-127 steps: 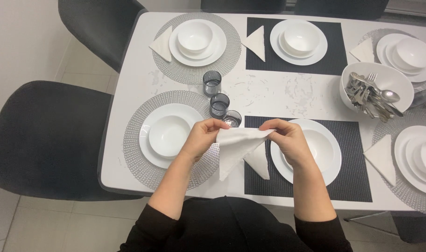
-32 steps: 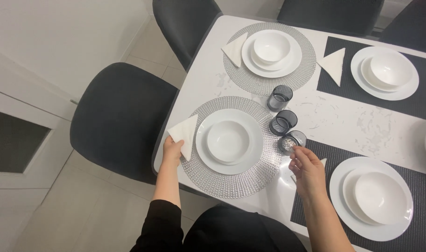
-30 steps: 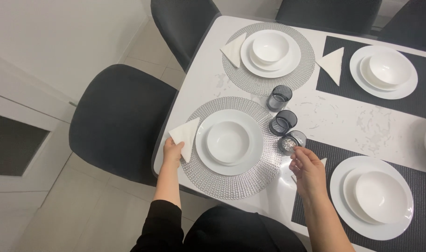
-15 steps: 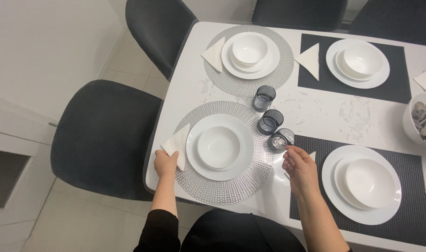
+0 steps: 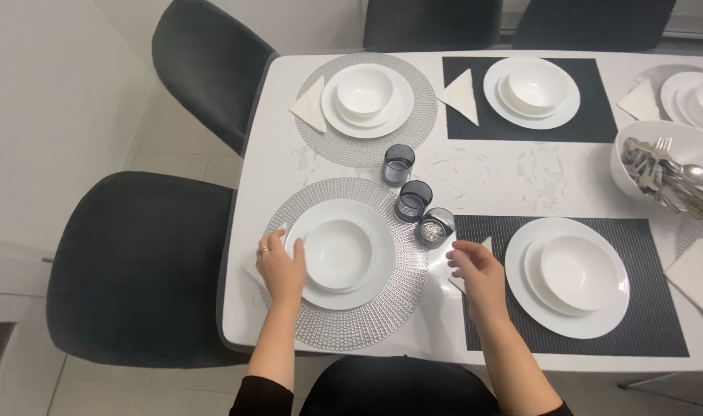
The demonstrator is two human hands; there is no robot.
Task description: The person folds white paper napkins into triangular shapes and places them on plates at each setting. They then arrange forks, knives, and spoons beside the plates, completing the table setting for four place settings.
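My left hand point(image 5: 280, 262) lies palm down on a white folded napkin point(image 5: 283, 228), which it mostly hides. The napkin sits on the left side of a round silver placemat point(image 5: 367, 323), against a white plate point(image 5: 374, 281) that carries a white bowl point(image 5: 337, 253). My right hand point(image 5: 474, 270) hovers with loosely curled fingers and holds nothing. It is over a second folded napkin point(image 5: 457, 283) on the left edge of a black placemat point(image 5: 659, 323). The nearest of three grey glasses point(image 5: 434, 226) stands just above that hand.
Two more grey glasses point(image 5: 413, 200) point(image 5: 398, 163) run diagonally up the white table point(image 5: 490, 173). Other set places lie at the back and right. A white bowl of cutlery point(image 5: 656, 137) stands at the right. Dark chairs point(image 5: 135, 262) flank the left side.
The napkin I held in both hands now lies left of the plate. My left hand has flattened onto it. My right hand has drawn slightly back from the nearest glass. The camera view shifted right.
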